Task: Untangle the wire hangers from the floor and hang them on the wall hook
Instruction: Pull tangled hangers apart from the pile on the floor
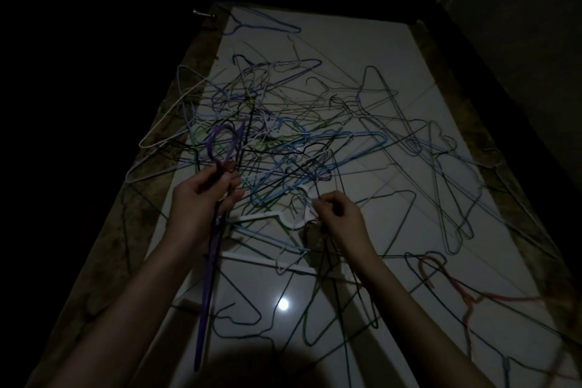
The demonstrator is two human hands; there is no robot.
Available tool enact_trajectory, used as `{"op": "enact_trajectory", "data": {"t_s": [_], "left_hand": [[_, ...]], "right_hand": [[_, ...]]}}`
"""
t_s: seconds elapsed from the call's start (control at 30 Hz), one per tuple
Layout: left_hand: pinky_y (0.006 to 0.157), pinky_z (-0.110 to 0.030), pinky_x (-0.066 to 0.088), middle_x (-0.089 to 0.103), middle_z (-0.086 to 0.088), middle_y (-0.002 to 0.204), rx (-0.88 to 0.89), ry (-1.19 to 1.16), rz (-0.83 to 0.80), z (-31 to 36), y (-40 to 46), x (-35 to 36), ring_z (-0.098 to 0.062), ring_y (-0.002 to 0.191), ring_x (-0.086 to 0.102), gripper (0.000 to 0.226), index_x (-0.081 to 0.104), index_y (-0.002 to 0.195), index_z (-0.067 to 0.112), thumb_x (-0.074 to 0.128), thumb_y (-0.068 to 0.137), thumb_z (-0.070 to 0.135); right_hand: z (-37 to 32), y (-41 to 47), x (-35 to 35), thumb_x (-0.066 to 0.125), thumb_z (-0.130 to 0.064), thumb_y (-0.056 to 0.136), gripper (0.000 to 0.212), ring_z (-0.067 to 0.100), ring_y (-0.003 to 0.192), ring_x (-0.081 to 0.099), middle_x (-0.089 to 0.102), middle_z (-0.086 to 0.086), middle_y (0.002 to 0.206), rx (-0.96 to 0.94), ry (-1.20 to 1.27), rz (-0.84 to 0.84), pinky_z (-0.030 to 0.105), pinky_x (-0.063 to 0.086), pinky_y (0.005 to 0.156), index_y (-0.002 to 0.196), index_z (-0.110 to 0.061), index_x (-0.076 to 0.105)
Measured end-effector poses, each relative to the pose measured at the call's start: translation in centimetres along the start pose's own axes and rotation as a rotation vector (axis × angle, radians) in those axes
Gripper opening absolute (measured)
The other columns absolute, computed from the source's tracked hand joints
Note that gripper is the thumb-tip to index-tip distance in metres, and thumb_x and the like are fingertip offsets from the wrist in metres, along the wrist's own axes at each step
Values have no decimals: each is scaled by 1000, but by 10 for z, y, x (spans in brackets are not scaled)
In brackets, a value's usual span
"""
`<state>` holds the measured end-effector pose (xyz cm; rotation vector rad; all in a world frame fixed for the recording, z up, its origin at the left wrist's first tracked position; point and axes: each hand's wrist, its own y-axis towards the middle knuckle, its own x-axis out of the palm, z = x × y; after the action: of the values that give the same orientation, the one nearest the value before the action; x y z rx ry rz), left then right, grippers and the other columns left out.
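A big tangle of wire hangers (283, 123) in blue, green, white and dark colours lies spread over the pale tiled floor (362, 47). My left hand (204, 195) grips the necks of purple hangers (209, 261); their hooks stick up above my fingers and their bodies hang down toward me. My right hand (338, 214) pinches a thin dark wire hanger (330, 261) just above the floor, beside a white hanger (277, 217). No wall hook is in view.
The room is dark. A pink hanger (441, 277) lies at the lower right, a blue one (264, 25) at the far end. Brown stone borders (126, 230) run along both sides of the floor. A dark doorway and a metal door stop (204, 14) are at the far end.
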<state>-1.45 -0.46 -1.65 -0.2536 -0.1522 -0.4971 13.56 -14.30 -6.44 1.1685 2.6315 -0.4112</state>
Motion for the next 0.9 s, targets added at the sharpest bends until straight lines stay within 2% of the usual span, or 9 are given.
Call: {"op": "enact_trajectory", "data": {"t_s": [0.07, 0.17, 0.3, 0.47, 0.57, 0.63, 0.77, 0.9], "left_hand": [[67, -15, 54, 65, -6, 95, -17, -11, -14, 0, 0, 2, -4, 77, 69, 19, 57, 110, 4, 47, 94, 1], [68, -17, 55, 66, -8, 95, -37, -19, -27, -1, -1, 5, -8, 79, 69, 18, 58, 108, 4, 48, 93, 1], [66, -18, 55, 66, -13, 95, -75, -42, -53, 4, -2, 8, -12, 80, 70, 15, 59, 101, 2, 46, 94, 0], [62, -19, 55, 66, -15, 94, -154, -157, -79, 11, -5, 10, -14, 77, 72, 17, 58, 94, 3, 42, 96, -1], [64, -20, 56, 67, -13, 92, -144, -123, -97, 10, -5, 8, -14, 79, 72, 17, 59, 94, 4, 42, 96, 0], [64, -20, 55, 67, -13, 94, -117, -79, -100, 10, -4, 6, -13, 79, 71, 18, 59, 96, 5, 42, 96, 0], [68, -19, 56, 67, -12, 96, -20, -2, -64, 14, 0, -1, -12, 81, 71, 19, 58, 109, 1, 45, 94, 1], [68, -17, 54, 67, -12, 99, -3, 1, -58, 17, 2, -1, -12, 84, 71, 23, 57, 113, 3, 46, 94, 0]], "right_hand": [[-12, -3, -1, 58, -17, 90, 17, 5, 50, 47, 53, 0, 62, -22, 53, -8, 15, 40, 51, 73, -16, 56], [-30, -7, 1, 56, -14, 91, 12, 4, 50, 49, 56, 4, 67, -5, 174, -76, 15, 43, 52, 80, -9, 58], [-50, -15, 4, 57, -11, 90, 9, 7, 54, 54, 55, 7, 69, 14, 300, -154, 17, 47, 55, 82, -6, 55], [-74, -21, 1, 55, -10, 91, 15, 14, 65, 59, 61, 6, 70, 25, 381, -144, 21, 51, 59, 76, -11, 56], [-85, -25, -5, 53, -8, 92, 9, 13, 58, 57, 59, 8, 70, 39, 377, -162, 20, 52, 55, 86, -4, 58], [-88, -24, -12, 49, -6, 94, 11, 13, 53, 54, 56, 8, 70, 35, 289, -142, 21, 51, 51, 95, 1, 57], [-82, -10, -31, 46, -14, 95, 13, 12, 61, 54, 55, -2, 72, -113, -282, 45, 29, 50, 59, 96, -14, 59], [-84, -7, -42, 51, -27, 94, 12, 8, 70, 52, 59, -4, 79, -231, -411, 84, 21, 39, 59, 88, -20, 59]]}}
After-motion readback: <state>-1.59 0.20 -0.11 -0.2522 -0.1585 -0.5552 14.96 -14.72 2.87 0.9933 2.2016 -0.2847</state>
